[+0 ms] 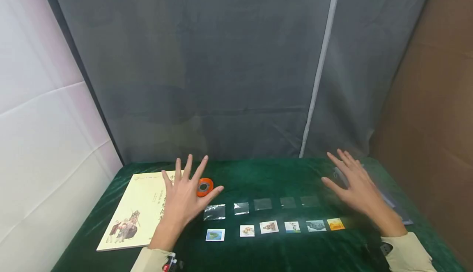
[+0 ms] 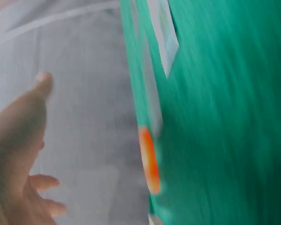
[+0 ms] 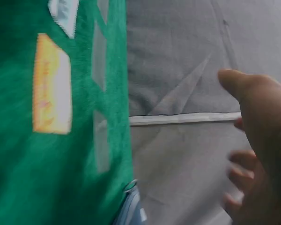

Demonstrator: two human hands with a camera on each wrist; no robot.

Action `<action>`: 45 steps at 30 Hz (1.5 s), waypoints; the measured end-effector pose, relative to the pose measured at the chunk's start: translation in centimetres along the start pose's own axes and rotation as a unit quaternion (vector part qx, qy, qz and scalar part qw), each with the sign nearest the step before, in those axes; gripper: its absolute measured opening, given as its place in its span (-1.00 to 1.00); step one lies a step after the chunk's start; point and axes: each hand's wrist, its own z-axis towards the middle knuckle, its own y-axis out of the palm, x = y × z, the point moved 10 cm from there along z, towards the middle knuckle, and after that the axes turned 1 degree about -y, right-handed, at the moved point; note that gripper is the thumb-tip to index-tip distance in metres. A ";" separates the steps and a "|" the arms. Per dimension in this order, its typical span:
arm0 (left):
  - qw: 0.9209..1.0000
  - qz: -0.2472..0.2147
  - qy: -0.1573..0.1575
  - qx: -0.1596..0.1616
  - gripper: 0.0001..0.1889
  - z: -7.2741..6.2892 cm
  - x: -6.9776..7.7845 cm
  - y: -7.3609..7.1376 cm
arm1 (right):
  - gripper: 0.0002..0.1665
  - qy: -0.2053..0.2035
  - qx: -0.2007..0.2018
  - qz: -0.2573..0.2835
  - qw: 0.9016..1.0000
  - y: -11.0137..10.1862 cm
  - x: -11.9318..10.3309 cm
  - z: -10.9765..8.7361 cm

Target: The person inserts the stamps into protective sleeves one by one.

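My left hand point(image 1: 184, 200) hovers with fingers spread, overlapping the right side of a cream book point(image 1: 138, 210) in the head view. Beside its thumb is an orange disc point(image 1: 210, 186) with a dark centre. My right hand point(image 1: 356, 185) hovers at the right, fingers extended, holding nothing. Between the hands lies a row of small stamps, among them a blue-green stamp point(image 1: 215, 234), a grey stamp point(image 1: 315, 225) and an orange stamp point(image 3: 44, 89) with toothed edges. Behind them runs a row of small clear sleeves, including a shiny clear sleeve point(image 1: 214, 212) at the left.
A dark green cloth point(image 1: 258, 253) covers the table. A grey-blue object point(image 1: 397, 206), partly hidden behind my right hand, lies at the right edge; the right wrist view shows a bluish edge with a ring point(image 3: 130, 186). Grey curtain point(image 1: 221, 79) stands behind, with side walls left and right.
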 end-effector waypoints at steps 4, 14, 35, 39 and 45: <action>0.998 -0.046 0.050 -0.008 -0.06 -0.8 3.9 0.6 | -0.37 -0.020 -0.055 0.083 0.995 1.7 0.4 -2.4; 0.973 -0.140 0.152 -0.099 -0.43 -1.0 14.2 4.4 | -0.79 -0.058 -0.197 0.214 0.955 5.1 1.1 -6.7; 0.936 -0.138 0.240 -0.216 -0.62 2.4 30.0 12.1 | -0.83 -0.071 -0.198 0.224 0.952 5.4 0.4 -5.3; 0.944 -0.115 0.214 -0.224 -0.64 3.4 30.5 13.5 | -0.83 -0.078 -0.195 0.239 0.948 5.7 0.1 -5.1; 0.962 -0.078 0.163 -0.206 -0.73 4.7 30.2 14.4 | -0.86 -0.083 -0.199 0.240 0.947 6.4 -0.5 -4.4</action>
